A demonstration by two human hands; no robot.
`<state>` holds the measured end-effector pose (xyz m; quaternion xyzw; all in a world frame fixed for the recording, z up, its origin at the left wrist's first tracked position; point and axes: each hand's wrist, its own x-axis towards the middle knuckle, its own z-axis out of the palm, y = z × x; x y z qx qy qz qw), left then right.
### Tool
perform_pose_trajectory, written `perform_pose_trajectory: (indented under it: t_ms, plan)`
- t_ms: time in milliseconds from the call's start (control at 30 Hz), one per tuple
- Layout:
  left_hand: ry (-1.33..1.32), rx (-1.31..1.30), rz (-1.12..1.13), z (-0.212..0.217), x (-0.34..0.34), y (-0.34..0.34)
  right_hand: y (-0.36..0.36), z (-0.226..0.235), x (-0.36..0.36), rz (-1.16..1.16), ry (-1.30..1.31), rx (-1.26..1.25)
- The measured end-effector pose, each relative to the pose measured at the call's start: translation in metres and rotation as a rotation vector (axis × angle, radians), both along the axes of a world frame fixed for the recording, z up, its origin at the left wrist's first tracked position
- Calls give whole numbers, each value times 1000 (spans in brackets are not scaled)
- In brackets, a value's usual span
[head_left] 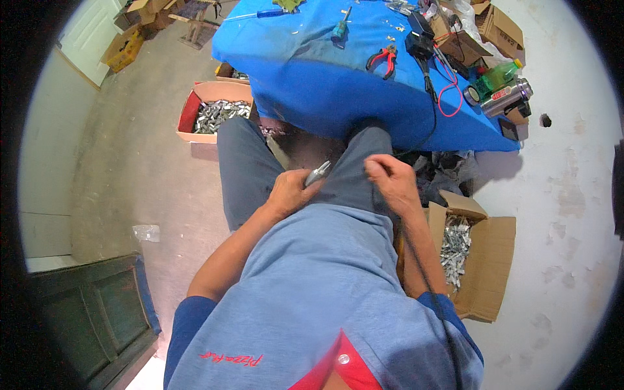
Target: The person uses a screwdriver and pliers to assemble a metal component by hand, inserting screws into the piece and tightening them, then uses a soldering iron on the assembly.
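My left hand (294, 193) is closed around a small silver-grey metal piece (318, 174) with a narrow, seemingly forked end, held over my lap. Its lower part is hidden in the fingers, and its exact kind does not show. My right hand (395, 184) hovers above my other thigh, apart from the left, with its fingers curled in and slightly blurred. Whatever it may hold is too small or too hidden to name. Nearest to the right forearm stands an open cardboard box (492, 263) with many slim silver metal pieces (455, 250).
Ahead is a blue-covered table (305, 71) bearing red-handled pliers (383, 62), a screwdriver (341, 29), black adapters (421, 45), a green bottle (499, 77) and a steel flask (507, 97). A red-sided box (190, 112) of metal parts sits on the floor to the left. A dark cable (426, 266) passes my right arm.
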<state>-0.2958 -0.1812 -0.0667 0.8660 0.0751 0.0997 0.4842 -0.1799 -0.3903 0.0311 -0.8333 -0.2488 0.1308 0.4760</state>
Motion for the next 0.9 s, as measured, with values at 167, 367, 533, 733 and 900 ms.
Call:
perform_pose_trajectory:
  t_ms: [167,367,533,733,900]
  plan:
    - [-85,54,16,6,1,-4,23,2,25,206,-257,-228]
    - [-4,32,4,23,7,-4,39,-14,49,458,330,-185]
    - [-77,27,-15,33,15,-11,60,-12,43,544,483,19]
    - [114,-184,-13,27,17,-12,60,-7,47,578,497,70]
    - [189,-216,-84,34,18,-13,57,-11,52,641,425,10]
